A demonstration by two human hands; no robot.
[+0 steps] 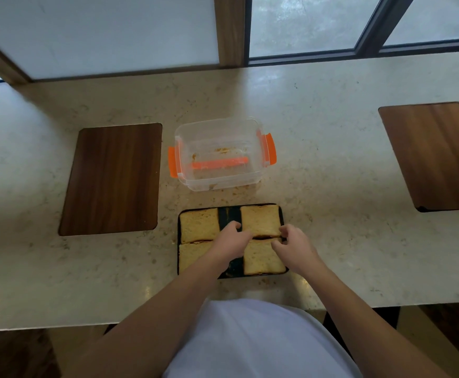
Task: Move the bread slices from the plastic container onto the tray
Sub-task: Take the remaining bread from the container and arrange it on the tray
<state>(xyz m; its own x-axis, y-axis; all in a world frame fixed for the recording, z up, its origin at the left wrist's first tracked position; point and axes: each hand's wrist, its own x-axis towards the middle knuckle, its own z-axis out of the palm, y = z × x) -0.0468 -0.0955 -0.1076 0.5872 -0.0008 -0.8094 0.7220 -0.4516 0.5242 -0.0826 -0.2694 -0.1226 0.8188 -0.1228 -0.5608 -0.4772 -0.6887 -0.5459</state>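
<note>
A black tray (229, 212) lies on the counter in front of me with several bread slices on it. One slice (197, 225) fills the far left, another (261, 221) the far right, a third (261, 257) the near right, and a fourth (190, 255) the near left, partly under my arm. My left hand (229, 238) and my right hand (294, 245) both pinch the near edge of the far-right slice. Behind the tray stands the clear plastic container (220, 154) with orange latches, holding only crumbs.
A dark wooden board (113, 178) is set into the marble counter (332, 186) at the left, and another wooden board (433, 154) at the right. Crumbs lie around the container and tray. Windows run along the counter's far edge.
</note>
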